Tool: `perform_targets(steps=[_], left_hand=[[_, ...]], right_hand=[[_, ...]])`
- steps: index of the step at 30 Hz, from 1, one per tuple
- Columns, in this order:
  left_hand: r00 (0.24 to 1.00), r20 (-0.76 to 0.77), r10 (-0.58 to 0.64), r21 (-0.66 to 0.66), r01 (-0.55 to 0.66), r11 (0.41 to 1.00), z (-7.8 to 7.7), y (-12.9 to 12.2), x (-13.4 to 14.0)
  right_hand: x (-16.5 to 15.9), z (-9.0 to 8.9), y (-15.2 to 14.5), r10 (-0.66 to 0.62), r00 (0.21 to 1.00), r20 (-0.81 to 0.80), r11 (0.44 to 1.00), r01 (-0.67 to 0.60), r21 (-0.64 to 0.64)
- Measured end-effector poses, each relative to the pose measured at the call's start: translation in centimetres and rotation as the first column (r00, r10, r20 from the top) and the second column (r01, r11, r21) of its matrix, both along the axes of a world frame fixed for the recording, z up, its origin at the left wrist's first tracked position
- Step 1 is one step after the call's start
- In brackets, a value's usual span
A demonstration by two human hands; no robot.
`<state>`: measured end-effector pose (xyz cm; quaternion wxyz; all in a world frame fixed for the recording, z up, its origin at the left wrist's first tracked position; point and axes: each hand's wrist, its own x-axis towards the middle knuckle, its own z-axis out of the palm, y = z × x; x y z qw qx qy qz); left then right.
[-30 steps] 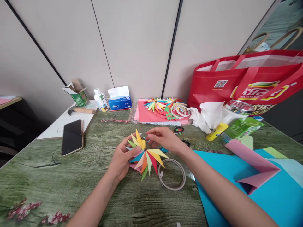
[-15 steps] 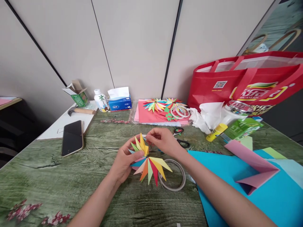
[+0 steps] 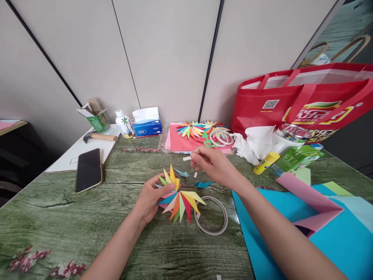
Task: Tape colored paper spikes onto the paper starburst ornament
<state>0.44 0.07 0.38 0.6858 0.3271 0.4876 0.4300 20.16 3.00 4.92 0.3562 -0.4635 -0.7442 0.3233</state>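
My left hand (image 3: pixel 155 195) grips a folded paper star (image 3: pixel 181 202) by its left side, thumb across the top. Its many points are yellow, orange, red, green, blue and pink, with a gap at the upper right. Farther back, my right hand (image 3: pixel 207 161) pinches a small white strip (image 3: pixel 187 158) between thumb and fingertips, apart from the star. Below that hand lie a blue folded piece (image 3: pixel 203 184), a paler blue folded piece (image 3: pixel 182 173) and a tiny white scrap (image 3: pixel 195 175). A roll of tape (image 3: pixel 224 217) rests flat just right of the star.
A phone (image 3: pixel 89 170) and a hammer (image 3: pixel 101 136) lie at left. Behind are a tissue box (image 3: pixel 148 127), a bottle (image 3: pixel 124 124) and finished paper stars (image 3: pixel 190 129). On the right stand a glue stick (image 3: pixel 266 163), blue paper (image 3: pixel 335 252) and a red bag (image 3: pixel 259 105).
My right hand has moved up and away from the star, carrying the white strip. The star has shifted slightly left in my left hand, and the blue pieces have come into view.
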Motion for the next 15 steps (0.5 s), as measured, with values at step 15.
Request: perform_targets(steps=[15], left_hand=[[0.984, -0.155, -0.088, 0.084, 0.102, 0.991, -0.4, -0.3, -0.2]], right_hand=[[-0.1, 1.4, -1.2, 0.366, 0.854, 0.368, 0.930, -0.336, -0.145]])
